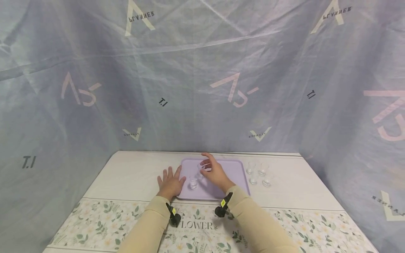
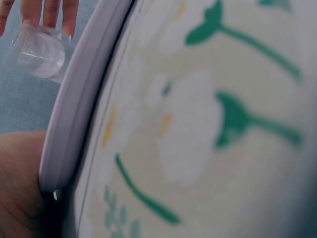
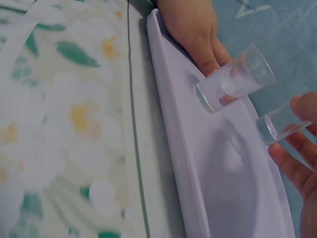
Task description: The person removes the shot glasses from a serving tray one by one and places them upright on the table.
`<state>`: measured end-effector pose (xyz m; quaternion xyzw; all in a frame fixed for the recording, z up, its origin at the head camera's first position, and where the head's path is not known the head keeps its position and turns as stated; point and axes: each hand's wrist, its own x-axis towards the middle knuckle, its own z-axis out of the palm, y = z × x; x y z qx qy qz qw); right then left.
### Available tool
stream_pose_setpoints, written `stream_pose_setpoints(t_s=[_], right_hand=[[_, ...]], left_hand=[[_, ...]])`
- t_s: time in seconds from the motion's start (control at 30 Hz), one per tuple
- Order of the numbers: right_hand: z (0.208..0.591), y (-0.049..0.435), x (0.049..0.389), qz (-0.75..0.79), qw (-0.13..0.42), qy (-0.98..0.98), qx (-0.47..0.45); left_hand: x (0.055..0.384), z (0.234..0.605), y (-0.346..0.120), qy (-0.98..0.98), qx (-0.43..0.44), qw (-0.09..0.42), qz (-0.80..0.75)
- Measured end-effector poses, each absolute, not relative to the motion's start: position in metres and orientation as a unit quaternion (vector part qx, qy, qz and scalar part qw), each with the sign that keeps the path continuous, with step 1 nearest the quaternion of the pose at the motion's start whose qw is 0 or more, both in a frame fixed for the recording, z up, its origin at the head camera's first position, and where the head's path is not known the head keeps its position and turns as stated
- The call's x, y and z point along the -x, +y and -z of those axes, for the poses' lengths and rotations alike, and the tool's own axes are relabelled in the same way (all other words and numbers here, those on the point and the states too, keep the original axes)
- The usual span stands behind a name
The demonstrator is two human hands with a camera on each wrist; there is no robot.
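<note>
A clear shot glass [image 3: 282, 123] is pinched between the thumb and fingers of my right hand [image 1: 217, 174], over the left part of the lilac tray [image 1: 218, 191]. Nearer to me, a second shot glass [image 1: 193, 183] stands upright on the tray, close to its left side. My left hand [image 1: 171, 184] lies with straight, spread fingers at the tray's left edge, its thumb side against the rim. In the right wrist view, the standing glass [image 3: 233, 82] is between my two hands. The left wrist view shows mostly the tray rim [image 2: 81, 94] and the cloth.
To the right of the tray, several more shot glasses [image 1: 262, 169] stand grouped on the table. A pale tablecloth [image 1: 136, 175] with a flowered front band [image 1: 104, 219] covers it. Grey-blue fabric [image 1: 190, 123] hangs behind and at both sides.
</note>
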<state>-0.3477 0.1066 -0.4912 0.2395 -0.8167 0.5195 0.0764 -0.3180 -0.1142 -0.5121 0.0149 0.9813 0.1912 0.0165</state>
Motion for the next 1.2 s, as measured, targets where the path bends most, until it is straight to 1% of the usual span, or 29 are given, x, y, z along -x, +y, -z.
stream_pose_setpoints(t_s=[0.27,0.63,1.07,1.2], right_hand=[[0.488,0.131,0.337,-0.517,0.083,-0.816,-0.247],[0.477,0.157,0.321,-0.498,0.072,-0.83,-0.24],[0.481,0.198,0.311,-0.496,0.083,-0.836,-0.219],[0.477,0.206,0.302,-0.487,0.093,-0.841,-0.217]], left_hand=[[0.318,0.514,-0.115,0.98,-0.018,0.013,-0.198],[0.318,0.516,-0.115,0.979,-0.018,0.003,-0.205],[0.318,0.516,-0.114,0.979,-0.019,0.002,-0.202],[0.317,0.516,-0.114,0.979,-0.02,0.001,-0.204]])
